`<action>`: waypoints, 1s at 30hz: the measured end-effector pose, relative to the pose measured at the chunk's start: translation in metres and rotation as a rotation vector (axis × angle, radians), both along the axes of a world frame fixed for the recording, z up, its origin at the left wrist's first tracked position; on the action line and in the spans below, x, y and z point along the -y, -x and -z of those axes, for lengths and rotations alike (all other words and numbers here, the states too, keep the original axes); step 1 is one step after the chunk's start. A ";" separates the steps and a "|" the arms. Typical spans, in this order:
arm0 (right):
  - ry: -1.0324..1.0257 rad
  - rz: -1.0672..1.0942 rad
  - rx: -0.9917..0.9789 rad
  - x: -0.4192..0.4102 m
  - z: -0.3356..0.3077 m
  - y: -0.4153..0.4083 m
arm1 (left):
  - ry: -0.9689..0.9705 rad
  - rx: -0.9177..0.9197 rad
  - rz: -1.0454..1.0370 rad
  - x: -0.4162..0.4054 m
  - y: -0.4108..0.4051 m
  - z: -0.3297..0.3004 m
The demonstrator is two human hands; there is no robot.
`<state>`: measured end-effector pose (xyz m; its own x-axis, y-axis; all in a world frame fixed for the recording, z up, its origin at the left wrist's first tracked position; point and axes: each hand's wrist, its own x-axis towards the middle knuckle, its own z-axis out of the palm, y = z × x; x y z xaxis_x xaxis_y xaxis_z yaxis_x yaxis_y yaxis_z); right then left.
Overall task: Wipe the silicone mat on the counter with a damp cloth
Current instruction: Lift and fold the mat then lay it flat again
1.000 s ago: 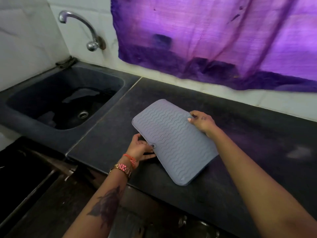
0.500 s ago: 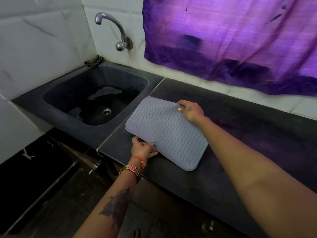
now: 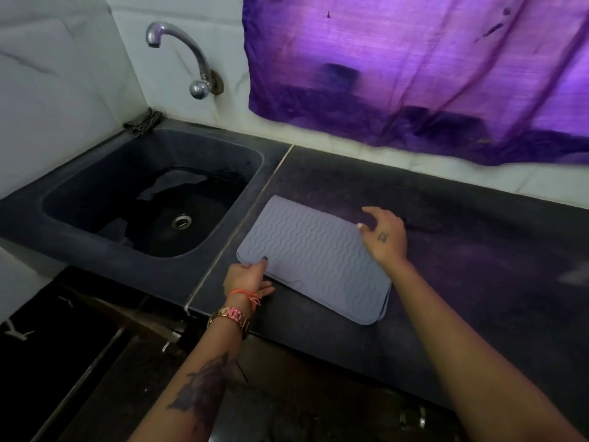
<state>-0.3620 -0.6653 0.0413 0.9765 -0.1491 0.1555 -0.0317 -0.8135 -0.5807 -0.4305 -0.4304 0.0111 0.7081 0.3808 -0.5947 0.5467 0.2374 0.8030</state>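
Counter: dark stone counter [image 3: 446, 250] runs along a white tiled wall, with a purple cloth [image 3: 414, 74] hanging over the far side and a pale seam line dividing it from the sink on the left.
Mat: grey mat [image 3: 312, 253] with a wavy ribbed face lies on the counter just right of the seam, set at a slant; its near right end appears doubled over, two layers showing at the edge.
Left hand: left hand [image 3: 247, 279] is at the mat's near left edge, thumb on top and the other fingers tucked under the rim, pinching it.
Right hand: right hand [image 3: 384, 232] rests at the mat's far right edge with fingers spread and fairly straight, touching the edge and holding nothing.
Step in hand: judged to be settling the mat flat before wiping; no damp cloth is in either hand.
Doing it well: smooth the mat fully flat, open out the doubled end, and keep one hand pinning an edge so the mat does not slide once wiping begins.
Sink: dark sink [image 3: 79, 186] sits left of the mat, well apart from both hands; shallow water seems to pool around the metal drain [image 3: 181, 222], and pale patches in the basin may be reflections or a rag, which I cannot tell.
Tap: curved metal tap [image 3: 185, 55] is on the far wall above the sink, with no water seen running.
Sink corner: dark tangled scrubber or rag [image 3: 143, 122] sits at the sink's far left corner.
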 end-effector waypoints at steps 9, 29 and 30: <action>-0.185 0.506 -0.275 0.009 0.032 0.069 | -0.397 0.003 0.136 -0.034 -0.027 0.002; -0.830 0.311 -0.357 0.028 -0.019 0.064 | -0.471 0.233 0.344 -0.044 -0.065 -0.015; -0.857 0.301 -0.283 0.032 -0.023 0.060 | -0.409 0.255 0.360 -0.044 -0.072 -0.019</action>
